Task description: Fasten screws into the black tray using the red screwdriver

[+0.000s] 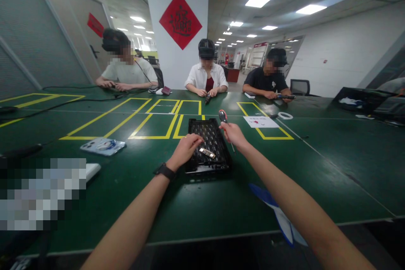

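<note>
A black plastic tray (224, 158) with many small compartments and shiny bits inside sits on the green table in front of me. My left hand (189, 147), a black watch on its wrist, reaches over the tray's left side. Its fingers are drawn together at the tips; whatever they pinch is too small to make out. A small silvery metal piece (207, 152) lies in the tray just below those fingertips. By the right edge, my right hand (234, 135) is closed around a screwdriver (222, 115), its dark and red handle up and its thin shaft slanting down.
A phone in a patterned case (103, 146) lies to the left, near a blurred-out object. Blue-and-white sheets (278, 211) are under my right forearm. Beyond are a printed paper (261, 122), a white tape roll (285, 115) and yellow tape outlines. Three people sit across the table.
</note>
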`<state>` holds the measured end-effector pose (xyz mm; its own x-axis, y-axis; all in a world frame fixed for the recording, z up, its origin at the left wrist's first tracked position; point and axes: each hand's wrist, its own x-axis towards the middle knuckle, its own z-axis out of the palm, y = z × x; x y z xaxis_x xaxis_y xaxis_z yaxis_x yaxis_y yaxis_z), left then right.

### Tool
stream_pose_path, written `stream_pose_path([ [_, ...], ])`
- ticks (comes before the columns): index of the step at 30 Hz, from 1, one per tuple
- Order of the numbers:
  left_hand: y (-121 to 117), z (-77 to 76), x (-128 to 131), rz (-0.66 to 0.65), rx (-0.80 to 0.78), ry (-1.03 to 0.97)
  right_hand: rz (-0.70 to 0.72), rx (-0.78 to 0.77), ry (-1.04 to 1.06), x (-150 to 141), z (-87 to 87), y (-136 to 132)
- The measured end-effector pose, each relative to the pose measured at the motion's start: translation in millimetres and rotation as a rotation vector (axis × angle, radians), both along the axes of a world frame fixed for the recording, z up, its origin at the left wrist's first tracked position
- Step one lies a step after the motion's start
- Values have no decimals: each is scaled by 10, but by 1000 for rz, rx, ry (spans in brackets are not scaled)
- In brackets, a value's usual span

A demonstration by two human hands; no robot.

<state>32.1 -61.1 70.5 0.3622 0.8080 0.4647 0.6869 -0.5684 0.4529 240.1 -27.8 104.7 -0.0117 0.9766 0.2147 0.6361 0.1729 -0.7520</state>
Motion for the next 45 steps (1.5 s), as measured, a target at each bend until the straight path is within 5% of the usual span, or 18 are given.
stream_pose_path([
  [7, 253, -190, -46, -65, -131, 204, -178, -113, -309, 424, -486, -74],
  [13, 301, -164, -15, -101, -205, 232, -191, -77, -532, 450, -467, -195],
  [18, 254, -129, -12, -196, -166, 122, 122, 298, -422, 239, -324, -291],
  [21, 204, -106, 7, -242, -154, 0, 333, 259, -337, 57, -349, -309],
  [24, 186, -106, 8, -277, -151, -65, 397, 138, -262, -25, -418, -298],
  [29, 338, -324, -157, -30, -93, -147, 302, 133, 82, 51, -468, -241],
  [33, 542, -590, -301, 97, -223, -311, 189, 141, 283, 112, -432, -160],
  [45, 773, -603, -99, 168, -178, -434, 610, 165, -84, -78, -353, -276],
])
